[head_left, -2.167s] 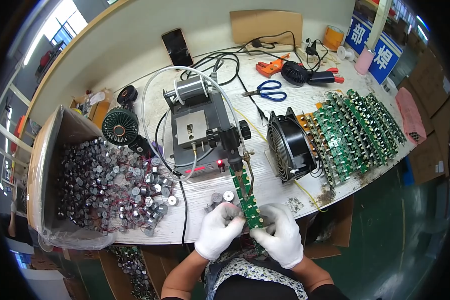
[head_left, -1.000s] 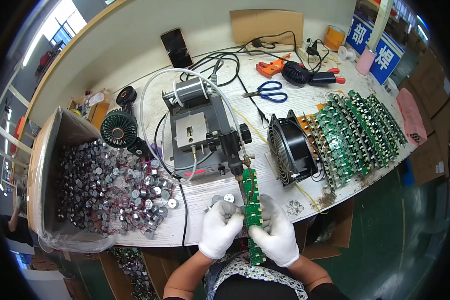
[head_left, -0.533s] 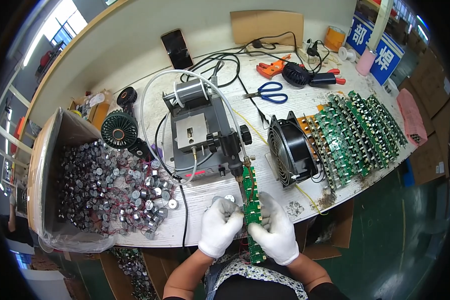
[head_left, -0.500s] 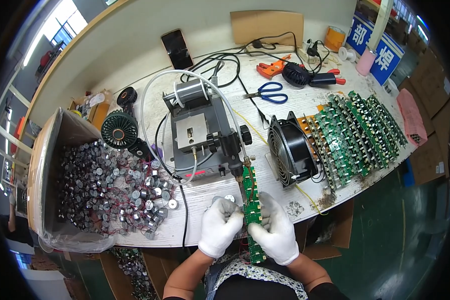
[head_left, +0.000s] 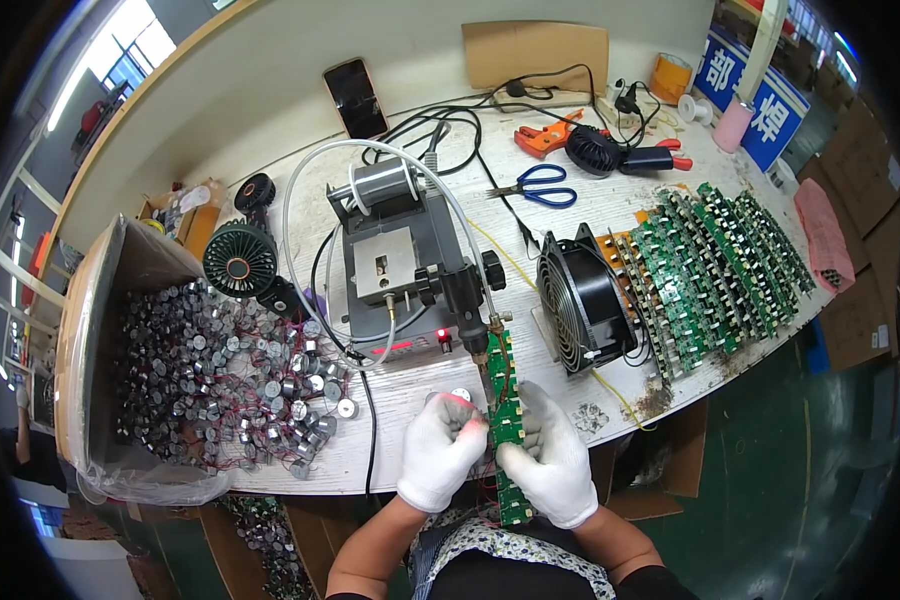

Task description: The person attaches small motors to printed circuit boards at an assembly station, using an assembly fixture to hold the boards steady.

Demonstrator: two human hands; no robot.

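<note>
A long green circuit board strip (head_left: 507,425) lies lengthwise in front of me, its upper end under the tip of a soldering machine (head_left: 463,290). My right hand (head_left: 550,455), in a white glove, grips the strip's right edge with thumb and fingers. On the other side, my white-gloved left hand (head_left: 442,450) is closed in a pinch right beside the strip; what the fingertips hold is hidden. Next to its knuckles sits a small round metal motor (head_left: 461,396). Thin red wires hang near the strip's lower end.
Many small motors (head_left: 240,370) with red wires spill from a plastic-lined box (head_left: 95,350) on the left. Right of the machine stands a black fan (head_left: 580,300), then rows of green boards (head_left: 710,270). Blue-handled scissors (head_left: 540,186), a phone (head_left: 354,98) and a handheld fan (head_left: 238,265) lie farther back.
A red light has come on at the front of the machine, and a reddish glow shows on my left glove. Both hands and the strip stay almost in place.
</note>
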